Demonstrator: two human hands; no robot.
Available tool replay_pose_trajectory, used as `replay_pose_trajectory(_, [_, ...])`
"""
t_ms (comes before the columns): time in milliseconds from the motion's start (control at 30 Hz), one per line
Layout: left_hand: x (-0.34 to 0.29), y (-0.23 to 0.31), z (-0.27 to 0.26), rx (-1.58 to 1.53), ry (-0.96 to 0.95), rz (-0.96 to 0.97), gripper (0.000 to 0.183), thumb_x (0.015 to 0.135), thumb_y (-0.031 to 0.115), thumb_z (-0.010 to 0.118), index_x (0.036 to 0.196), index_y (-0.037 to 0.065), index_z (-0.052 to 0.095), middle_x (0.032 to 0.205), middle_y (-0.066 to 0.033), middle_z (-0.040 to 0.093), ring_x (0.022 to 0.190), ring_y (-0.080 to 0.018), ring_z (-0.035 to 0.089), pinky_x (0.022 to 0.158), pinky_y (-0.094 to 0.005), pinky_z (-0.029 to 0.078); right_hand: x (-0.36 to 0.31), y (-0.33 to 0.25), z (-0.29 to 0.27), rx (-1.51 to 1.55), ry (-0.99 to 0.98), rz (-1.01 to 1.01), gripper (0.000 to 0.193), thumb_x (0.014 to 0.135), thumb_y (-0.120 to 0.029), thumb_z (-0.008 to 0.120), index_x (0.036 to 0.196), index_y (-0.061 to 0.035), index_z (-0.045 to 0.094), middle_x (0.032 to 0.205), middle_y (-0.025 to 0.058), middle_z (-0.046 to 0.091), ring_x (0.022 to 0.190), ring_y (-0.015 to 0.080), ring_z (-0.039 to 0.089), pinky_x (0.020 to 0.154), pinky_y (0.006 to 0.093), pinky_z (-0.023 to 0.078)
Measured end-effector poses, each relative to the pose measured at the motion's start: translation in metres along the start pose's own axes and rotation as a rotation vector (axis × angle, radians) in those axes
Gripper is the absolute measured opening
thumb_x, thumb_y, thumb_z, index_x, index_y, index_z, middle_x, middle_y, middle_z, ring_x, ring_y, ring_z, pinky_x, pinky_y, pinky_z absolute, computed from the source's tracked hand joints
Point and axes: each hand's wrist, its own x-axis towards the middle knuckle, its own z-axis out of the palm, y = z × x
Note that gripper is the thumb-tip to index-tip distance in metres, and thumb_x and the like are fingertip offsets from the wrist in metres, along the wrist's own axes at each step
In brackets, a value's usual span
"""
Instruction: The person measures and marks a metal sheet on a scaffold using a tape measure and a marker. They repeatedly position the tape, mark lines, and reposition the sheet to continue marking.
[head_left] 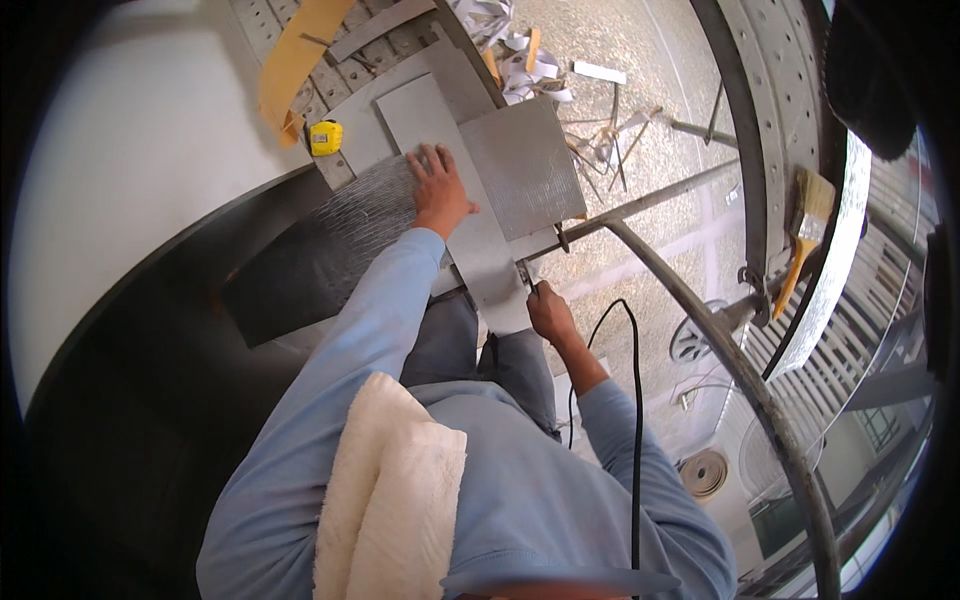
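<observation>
Right fingers (541, 298) around half-hidden tool (525, 274)

1 grey spoked wheel (691, 342) shows just beside a bent metal pipe (742, 366). To the wheel's upper right is 1 paintbrush (804, 238) with a yellow handle; below the wheel, 1 coiled brown roll (703, 474). Well to the wheel's upper left are crumpled pale scraps (522, 83), then 1 yellow tape measure (325, 138) and 1 tan strip (296, 60).
</observation>
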Motion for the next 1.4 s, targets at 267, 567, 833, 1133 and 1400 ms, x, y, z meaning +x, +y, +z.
replay_pose_trajectory(267, [-0.019,-0.007,-0.008,-0.216,0.084,-0.040,0.133,0.063,0.046,0.096,0.161,0.001,0.019,0.166,-0.0269,0.015,0.152,-0.0560,0.009,0.118,-0.0598,0.038,0.048,-0.010,0.050,0.145,0.659,-0.214,0.065,0.077,-0.052,0.086,0.095,0.0038,0.059,0.089,0.0217,0.062,0.083,0.0421,0.060,0.079,0.0502,0.049])
replay_pose_trajectory(567, [-0.027,-0.039,0.008,-0.549,0.290,0.027,0.107,0.078,0.027,0.086,0.160,0.003,0.022,0.166,-0.0241,0.016,0.150,-0.0493,0.026,0.117,-0.0572,0.041,0.034,0.021,0.086,0.597,0.345,0.069,0.057,0.082,-0.043,0.085,0.105,0.0047,0.064,0.094,0.0230,0.070,0.084,0.0403,0.068,0.077,0.0477,0.055])
replay_pose_trajectory(833, [-0.033,-0.056,0.058,-1.105,0.598,-0.104,0.078,0.086,0.009,0.064,0.156,0.003,0.029,0.150,-0.0231,0.036,0.137,-0.0448,0.042,0.110,-0.0488,0.049,-0.008,0.017,0.035,0.745,0.391,0.019,0.037,0.090,-0.031,0.082,0.095,0.0012,0.066,0.071,0.0051,0.061,0.051,0.0144,0.056,0.042,0.0307,0.046])
replay_pose_trajectory(1133, [-0.015,-0.072,0.048,-0.855,0.559,-0.145,0.070,0.083,0.009,0.077,0.144,-0.002,0.045,0.139,-0.0240,0.046,0.131,-0.0434,0.048,0.108,-0.0479,0.048,0.071,-0.060,-0.082,0.461,0.585,-0.355,0.041,0.093,-0.035,0.077,0.093,0.0051,0.068,0.074,0.0118,0.067,0.062,0.0193,0.063,0.058,0.0368,0.049])
replay_pose_trajectory(1400, [-0.009,-0.079,0.029,-0.752,0.417,-0.156,0.080,0.080,0.015,0.086,0.147,0.001,0.045,0.141,-0.0222,0.042,0.130,-0.0410,0.049,0.108,-0.0457,0.047,0.214,-0.252,-0.186,0.081,0.512,-0.500,0.044,0.088,-0.037,0.078,0.103,0.0032,0.070,0.081,0.0151,0.072,0.063,0.0255,0.070,0.062,0.0402,0.054])
